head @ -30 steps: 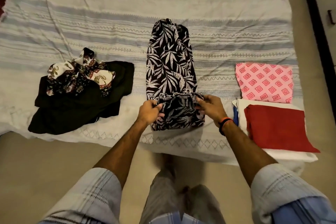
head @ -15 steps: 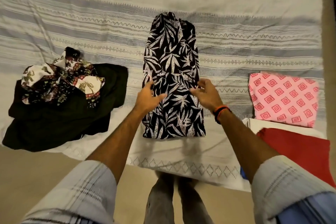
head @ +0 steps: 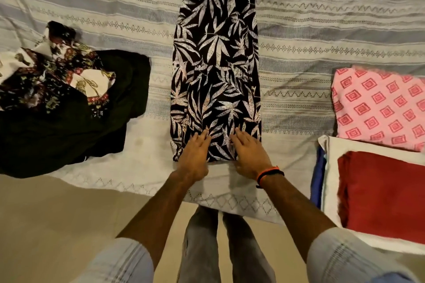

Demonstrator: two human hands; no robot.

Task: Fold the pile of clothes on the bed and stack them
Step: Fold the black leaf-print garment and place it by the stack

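Leaf-print garment (head: 216, 64), black w/ pale leaves, lies as a long narrow strip across the middle of the bed (head: 322, 30), its near end just short of the bed's front edge. Left hand (head: 195, 156) & right hand (head: 249, 156) both lie flat on that near end, fingers straight and close together, palms down, gripping nothing; orange wristband (head: 269, 171) on the right wrist. Toward the bed's left edge: unfolded pile, a black garment (head: 69, 135) w/ a floral-print piece (head: 53, 76) crumpled on top. Toward the right edge: folded pink diamond-print cloth (head: 379, 103), and nearer the front edge a folded red cloth (head: 386, 193) on a white one (head: 331, 167), w/ a blue edge (head: 318, 181) showing on their left side.
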